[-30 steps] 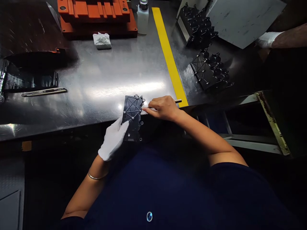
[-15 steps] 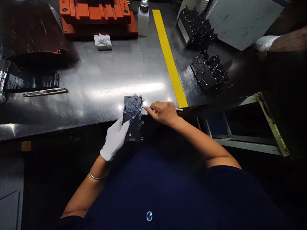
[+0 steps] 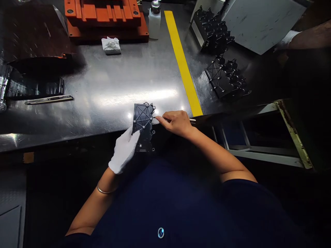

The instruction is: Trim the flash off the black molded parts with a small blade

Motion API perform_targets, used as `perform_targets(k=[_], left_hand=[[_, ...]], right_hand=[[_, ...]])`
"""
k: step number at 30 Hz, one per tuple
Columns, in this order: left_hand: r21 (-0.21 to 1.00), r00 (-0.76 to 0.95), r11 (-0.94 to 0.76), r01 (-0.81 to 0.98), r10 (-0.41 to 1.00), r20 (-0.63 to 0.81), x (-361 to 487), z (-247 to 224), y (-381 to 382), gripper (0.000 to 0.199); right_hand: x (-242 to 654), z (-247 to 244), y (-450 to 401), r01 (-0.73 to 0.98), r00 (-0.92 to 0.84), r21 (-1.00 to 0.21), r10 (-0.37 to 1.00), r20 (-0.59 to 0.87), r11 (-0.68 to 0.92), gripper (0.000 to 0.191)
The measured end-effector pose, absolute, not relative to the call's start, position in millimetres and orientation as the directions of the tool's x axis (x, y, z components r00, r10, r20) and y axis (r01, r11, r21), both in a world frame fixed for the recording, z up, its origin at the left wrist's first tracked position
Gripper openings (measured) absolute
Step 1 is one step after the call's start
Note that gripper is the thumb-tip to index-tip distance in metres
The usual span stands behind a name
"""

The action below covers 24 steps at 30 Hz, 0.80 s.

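A flat black part [image 3: 142,119] with star-shaped ribs and small round bosses is tilted at the front edge of the metal table [image 3: 124,74]. My left hand [image 3: 124,150], in a white glove, grips its lower left side. Bare and closed, my right hand [image 3: 177,122] pinches a thin tool [image 3: 192,121]. The tool's rear end sticks out to the right of the hand, and its narrow tip points at the part's right edge. Whether the tip touches the part is too small to tell.
Orange fixture [image 3: 108,31], white cloth [image 3: 111,45] and bottle [image 3: 154,22] stand at the back. A yellow strip [image 3: 183,65] crosses the table. More black parts [image 3: 227,77] are at right. Tweezers-like tools [image 3: 49,100] lie left. Another person's gloved hand [image 3: 289,38] is far right.
My right hand and the tool have shifted and turned very slightly. My left hand holds the part as before. The other person's hand at far right has moved a little.
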<state>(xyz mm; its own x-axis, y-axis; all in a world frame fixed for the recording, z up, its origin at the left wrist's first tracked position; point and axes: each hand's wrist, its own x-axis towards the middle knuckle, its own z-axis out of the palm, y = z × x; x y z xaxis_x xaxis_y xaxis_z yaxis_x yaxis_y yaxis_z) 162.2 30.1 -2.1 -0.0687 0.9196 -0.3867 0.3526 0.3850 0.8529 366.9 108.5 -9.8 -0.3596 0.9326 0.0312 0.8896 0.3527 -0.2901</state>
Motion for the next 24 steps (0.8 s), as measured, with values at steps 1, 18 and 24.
perform_targets(k=[1, 18, 24], left_hand=[[0.854, -0.069, 0.384, 0.351, 0.920, -0.385, 162, -2, 30, 0.048], [0.858, 0.069, 0.308, 0.412, 0.928, -0.366, 145, 0, 33, 0.050], [0.835, 0.582, 0.070, 0.546, 0.686, -0.438, 103, 6, 23, 0.041]], right_hand=[[367, -10, 107, 0.888, -0.354, -0.305, 0.935, 0.024, 0.344, 0.054], [371, -5, 97, 0.745, -0.169, -0.651, 0.985, 0.029, 0.147, 0.047], [389, -12, 89, 0.356, -0.629, -0.934, 0.733, -0.258, -0.023, 0.040]])
